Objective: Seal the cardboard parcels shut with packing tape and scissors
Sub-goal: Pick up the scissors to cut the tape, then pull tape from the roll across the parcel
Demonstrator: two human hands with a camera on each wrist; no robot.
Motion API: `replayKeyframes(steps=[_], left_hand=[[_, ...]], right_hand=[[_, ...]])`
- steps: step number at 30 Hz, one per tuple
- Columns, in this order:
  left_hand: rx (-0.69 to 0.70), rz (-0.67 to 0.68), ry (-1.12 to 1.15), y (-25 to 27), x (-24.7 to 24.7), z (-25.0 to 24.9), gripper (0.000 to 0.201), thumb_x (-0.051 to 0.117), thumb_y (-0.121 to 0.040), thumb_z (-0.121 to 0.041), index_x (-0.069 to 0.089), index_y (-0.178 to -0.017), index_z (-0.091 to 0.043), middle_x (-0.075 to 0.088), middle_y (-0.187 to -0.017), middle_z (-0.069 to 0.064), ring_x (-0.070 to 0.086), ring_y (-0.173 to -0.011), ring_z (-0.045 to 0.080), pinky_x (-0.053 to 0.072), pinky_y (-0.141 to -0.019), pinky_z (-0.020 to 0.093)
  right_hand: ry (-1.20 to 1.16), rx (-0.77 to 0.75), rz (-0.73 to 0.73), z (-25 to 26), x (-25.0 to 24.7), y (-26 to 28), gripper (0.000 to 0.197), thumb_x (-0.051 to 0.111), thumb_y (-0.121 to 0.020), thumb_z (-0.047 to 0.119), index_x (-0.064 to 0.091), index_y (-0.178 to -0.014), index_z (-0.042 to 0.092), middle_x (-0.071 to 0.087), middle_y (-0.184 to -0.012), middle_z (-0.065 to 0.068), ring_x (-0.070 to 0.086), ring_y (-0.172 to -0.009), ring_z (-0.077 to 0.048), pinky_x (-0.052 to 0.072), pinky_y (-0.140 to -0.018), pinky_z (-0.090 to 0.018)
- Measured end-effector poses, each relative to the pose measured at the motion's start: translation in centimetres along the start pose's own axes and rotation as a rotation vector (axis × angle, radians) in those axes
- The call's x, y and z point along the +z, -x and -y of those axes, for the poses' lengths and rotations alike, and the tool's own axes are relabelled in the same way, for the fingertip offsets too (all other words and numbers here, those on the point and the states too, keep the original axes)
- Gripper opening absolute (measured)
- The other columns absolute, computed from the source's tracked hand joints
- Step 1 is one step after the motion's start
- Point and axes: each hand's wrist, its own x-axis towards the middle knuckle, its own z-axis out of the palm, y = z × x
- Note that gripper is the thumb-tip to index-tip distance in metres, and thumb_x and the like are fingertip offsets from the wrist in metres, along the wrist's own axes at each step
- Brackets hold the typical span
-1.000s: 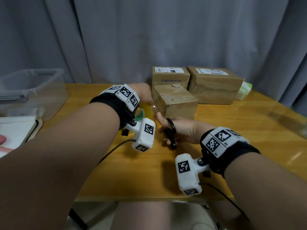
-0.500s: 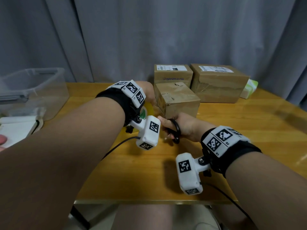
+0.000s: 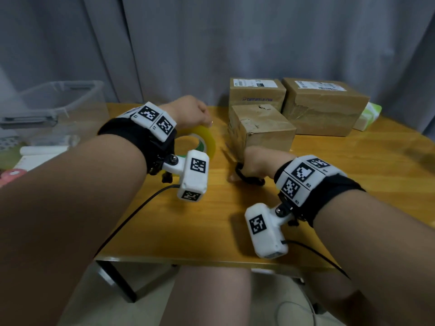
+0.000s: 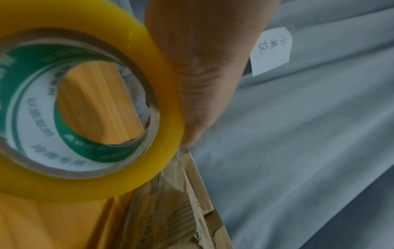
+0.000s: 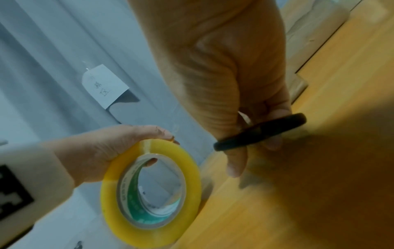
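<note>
My left hand grips the yellow tape roll, core printed green and white, lettering unreadable. My right hand holds black scissors on the table. Three parcels: nearest unlabelled; two behind bearing illegible shipping labels. Left: clear bin. A handwritten note hangs on the curtain.

Dim, even indoor light — soft shadows, motion blur in both wrist views, bowed wide-angle edges.
</note>
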Motion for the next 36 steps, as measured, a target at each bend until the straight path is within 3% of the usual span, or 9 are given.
replayKeyframes(steps=[4, 10, 14, 22, 25, 27, 30, 32, 36], left_hand=[[-0.001, -0.043, 0.054, 0.5, 0.0, 0.2, 0.013, 0.067, -0.084, -0.017, 0.072, -0.094, -0.010, 0.063, -0.086, 0.004, 0.055, -0.083, 0.015, 0.041, -0.074, 0.023], [-0.031, -0.064, 0.082, 0.4, 0.2, 0.6, 0.005, 0.067, -0.085, -0.016, 0.071, -0.087, -0.013, 0.061, -0.072, -0.002, 0.056, -0.077, 0.017, 0.043, -0.072, 0.024], [-0.050, -0.078, 0.111, 0.7, -0.2, 0.4, 0.015, 0.067, -0.085, -0.014, 0.072, -0.096, -0.006, 0.067, -0.096, 0.010, 0.061, -0.098, 0.025, 0.045, -0.078, 0.025], [0.027, 0.000, -0.008, 0.6, -1.6, 0.8, 0.015, 0.068, -0.086, -0.024, 0.069, -0.095, -0.013, 0.063, -0.088, -0.001, 0.056, -0.085, 0.014, 0.038, -0.075, 0.023], [0.069, 0.029, -0.004, 0.7, -1.9, 1.2, 0.011, 0.068, -0.086, -0.025, 0.067, -0.091, -0.015, 0.061, -0.079, -0.007, 0.053, -0.075, 0.008, 0.040, -0.065, 0.022], [0.098, 0.037, -0.012, 0.9, -2.0, 1.1, 0.010, 0.067, -0.087, -0.024, 0.067, -0.091, -0.015, 0.058, -0.076, -0.008, 0.050, -0.069, 0.003, 0.038, -0.059, 0.015], [0.134, 0.030, -0.054, 1.4, -2.1, 0.7, 0.008, 0.066, -0.088, -0.025, 0.065, -0.090, -0.017, 0.054, -0.071, -0.009, 0.045, -0.061, 0.002, 0.032, -0.046, 0.005], [0.146, 0.028, -0.065, 2.0, -2.1, 0.1, 0.007, 0.065, -0.088, -0.024, 0.065, -0.090, -0.017, 0.054, -0.070, -0.009, 0.045, -0.060, 0.003, 0.030, -0.042, 0.004], [0.138, 0.049, -0.016, 3.0, -2.7, -0.7, 0.008, 0.063, -0.090, -0.020, 0.064, -0.092, -0.012, 0.054, -0.070, -0.003, 0.046, -0.060, 0.007, 0.038, -0.050, 0.013]], right_hand=[[0.057, -0.028, -0.023, 1.0, -0.8, -0.1, 0.034, 0.066, -0.088, 0.029, 0.049, -0.068, 0.009, 0.052, -0.069, -0.004, 0.053, -0.065, -0.021, 0.042, -0.054, -0.025], [-0.101, -0.053, -0.734, 0.1, -2.6, -0.3, 0.033, 0.042, -0.098, 0.039, 0.060, -0.104, 0.012, 0.060, -0.093, -0.005, 0.059, -0.093, -0.026, 0.048, -0.070, -0.035], [0.142, 0.118, -0.454, -0.5, -1.6, -3.6, 0.062, 0.030, -0.100, 0.044, 0.028, -0.147, 0.004, 0.031, -0.151, -0.018, 0.029, -0.139, -0.032, 0.020, -0.116, -0.046], [0.171, 0.139, -0.484, -0.7, -0.9, -5.6, 0.069, 0.051, -0.093, 0.028, 0.019, -0.151, 0.008, 0.025, -0.155, -0.015, 0.023, -0.143, -0.033, 0.013, -0.119, -0.047], [0.056, 0.013, -0.543, -1.4, -1.3, -4.9, 0.064, 0.039, -0.095, 0.056, 0.043, -0.140, 0.011, 0.043, -0.146, -0.011, 0.035, -0.137, -0.028, 0.009, -0.117, -0.049], [-0.300, -0.183, -0.632, -1.0, -1.6, -3.4, 0.060, 0.033, -0.095, 0.060, 0.062, -0.118, 0.013, 0.064, -0.121, -0.005, 0.054, -0.118, -0.019, 0.028, -0.112, -0.043], [-0.734, -0.365, -0.540, 0.5, -1.3, -1.2, 0.058, 0.053, -0.088, 0.059, 0.069, -0.093, 0.003, 0.065, -0.084, -0.004, 0.057, -0.081, -0.010, 0.044, -0.075, -0.029], [-0.806, -0.367, -0.482, 1.2, -1.1, -0.8, 0.065, 0.068, -0.081, 0.052, 0.065, -0.093, -0.011, 0.055, -0.073, -0.020, 0.048, -0.069, -0.016, 0.039, -0.065, -0.029], [-0.829, -0.332, -0.519, 2.6, -1.9, -1.1, 0.022, 0.073, -0.083, 0.020, 0.064, -0.079, 0.000, 0.054, -0.067, -0.002, 0.046, -0.064, -0.010, 0.041, -0.064, -0.027]])
